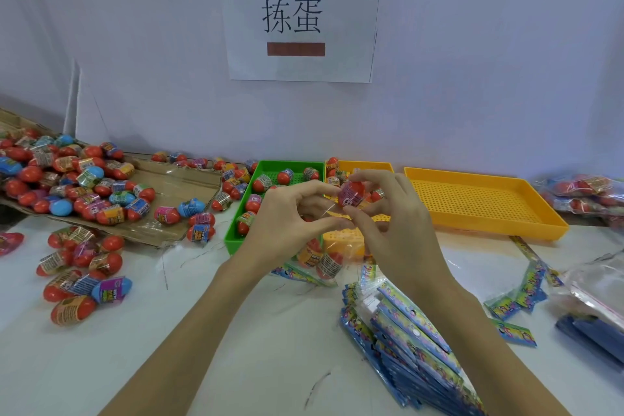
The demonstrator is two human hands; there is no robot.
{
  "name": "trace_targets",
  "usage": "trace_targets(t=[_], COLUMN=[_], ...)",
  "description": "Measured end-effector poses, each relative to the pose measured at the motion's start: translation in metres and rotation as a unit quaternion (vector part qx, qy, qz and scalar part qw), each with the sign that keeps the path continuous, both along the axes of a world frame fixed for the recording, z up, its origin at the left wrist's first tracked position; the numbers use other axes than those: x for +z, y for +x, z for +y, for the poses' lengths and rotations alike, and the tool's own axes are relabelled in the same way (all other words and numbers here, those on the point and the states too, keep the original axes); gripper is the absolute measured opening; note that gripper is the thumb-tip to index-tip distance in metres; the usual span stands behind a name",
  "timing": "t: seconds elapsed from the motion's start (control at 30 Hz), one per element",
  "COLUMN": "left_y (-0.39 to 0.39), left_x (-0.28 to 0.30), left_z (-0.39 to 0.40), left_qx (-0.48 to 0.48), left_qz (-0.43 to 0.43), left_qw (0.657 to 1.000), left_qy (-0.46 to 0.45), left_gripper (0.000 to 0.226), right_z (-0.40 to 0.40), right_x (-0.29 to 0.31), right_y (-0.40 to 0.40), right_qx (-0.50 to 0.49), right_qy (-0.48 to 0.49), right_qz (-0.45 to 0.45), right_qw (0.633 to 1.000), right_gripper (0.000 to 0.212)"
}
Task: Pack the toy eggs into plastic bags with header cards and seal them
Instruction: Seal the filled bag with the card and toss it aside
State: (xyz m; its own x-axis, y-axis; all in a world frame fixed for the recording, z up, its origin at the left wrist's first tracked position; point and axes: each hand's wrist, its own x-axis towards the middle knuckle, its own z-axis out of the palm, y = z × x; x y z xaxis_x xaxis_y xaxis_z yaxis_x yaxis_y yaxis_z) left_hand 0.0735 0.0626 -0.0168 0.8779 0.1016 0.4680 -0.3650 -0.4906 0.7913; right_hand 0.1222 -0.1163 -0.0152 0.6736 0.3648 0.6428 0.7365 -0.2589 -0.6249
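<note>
Both forearms reach up from the near edge of the desk (236, 348) and meet above the near end of the green tray (236, 240), which serves as the landmark. Over that spot the left hand (290, 213) and right hand (391, 209) sit close together, fingers curled: the right hand pinches a red toy egg (353, 194) at its fingertips, and the left hand seems to pinch the mouth of a clear plastic bag (324, 260) hanging below, probably held open so the egg can drop in; the film is too faint to say exactly where the fingers grip it. A few eggs already show inside the bag, so this pack looks partly filled and not yet sealed. Just right of the green tray and nearer the camera, a fanned stack of header-card bags (405, 341) lies within easy reach of the right hand, likely the supply for the next packs. Eggs rest inside the green tray, close by for picking. Right of it stand a yellow tray (368, 166), mostly hidden by the hands, and a second yellow tray (486, 199) that looks bare. Left of the green tray, loose eggs (84, 267) spread over the desk and a flattened cardboard sheet (175, 179). Far right, filled bags (584, 192) pile up. Above the trays a paper sign (300, 15) hangs on the wall.
</note>
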Motion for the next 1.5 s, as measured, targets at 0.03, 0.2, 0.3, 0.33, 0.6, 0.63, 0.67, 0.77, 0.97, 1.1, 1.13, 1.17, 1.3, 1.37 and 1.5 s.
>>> trace_targets(t=[0.03,0.2,0.3,0.33,0.6,0.63,0.67,0.77,0.97,1.1,1.13,1.17,1.3,1.37,1.5], left_y=[-0.001,0.000,0.001,0.001,0.000,0.000,0.000,0.000,0.000,0.001,0.000,0.001,0.002,0.004,0.003], left_x=[0.000,-0.001,-0.001,-0.001,0.001,0.001,0.001,0.001,0.000,0.001,0.003,0.005,0.007,0.004,0.002], left_z=[0.000,0.002,0.002,0.003,0.002,0.002,0.002,0.004,0.005,0.013,0.018,0.024,0.052,0.060,0.072], left_qx=[-0.004,-0.007,0.009,0.014,-0.004,-0.003,0.000,0.007,-0.012,-0.022,-0.012,0.004,0.093,0.156,0.197], left_qz=[0.000,0.013,0.015,0.014,0.013,0.013,0.012,0.012,0.019,0.032,0.032,0.030,0.007,-0.005,-0.014], left_qw=[1.000,1.000,1.000,1.000,1.000,1.000,1.000,1.000,1.000,0.999,0.999,1.000,0.991,0.973,0.929], left_qy=[-0.001,-0.016,-0.011,-0.007,-0.015,-0.014,-0.012,-0.004,-0.004,0.005,0.006,-0.001,-0.094,-0.170,-0.314], left_gripper=[0.042,0.048,0.055,0.057,0.048,0.047,0.047,0.046,0.039,0.032,0.032,0.031,0.018,0.015,0.018], right_z=[0.000,-0.006,-0.011,-0.012,-0.007,-0.008,-0.008,-0.010,-0.003,0.003,0.006,0.008,0.020,0.026,0.042], right_x=[0.000,0.006,0.008,0.009,0.003,0.003,0.004,0.005,0.004,-0.005,-0.007,-0.009,-0.018,-0.026,-0.042], right_y=[-0.001,0.004,0.005,0.005,0.006,0.007,0.006,0.005,-0.002,-0.005,-0.007,-0.008,-0.005,-0.005,-0.007], right_qx=[0.006,0.079,0.130,0.141,0.072,0.074,0.078,0.080,0.122,0.155,0.155,0.152,0.118,0.120,0.069], right_qy=[0.002,0.022,0.030,0.036,0.048,0.045,0.041,0.017,-0.033,-0.059,-0.043,-0.014,0.041,-0.024,-0.215], right_qz=[0.017,0.129,0.178,0.188,0.177,0.184,0.189,0.188,0.130,0.115,0.106,0.096,0.085,0.089,0.040], right_qw=[1.000,0.988,0.975,0.971,0.980,0.979,0.978,0.979,0.983,0.979,0.981,0.984,0.988,0.988,0.973], right_gripper=[0.034,0.036,0.037,0.036,0.021,0.017,0.014,0.017,0.035,0.042,0.044,0.046,0.042,0.033,0.034])
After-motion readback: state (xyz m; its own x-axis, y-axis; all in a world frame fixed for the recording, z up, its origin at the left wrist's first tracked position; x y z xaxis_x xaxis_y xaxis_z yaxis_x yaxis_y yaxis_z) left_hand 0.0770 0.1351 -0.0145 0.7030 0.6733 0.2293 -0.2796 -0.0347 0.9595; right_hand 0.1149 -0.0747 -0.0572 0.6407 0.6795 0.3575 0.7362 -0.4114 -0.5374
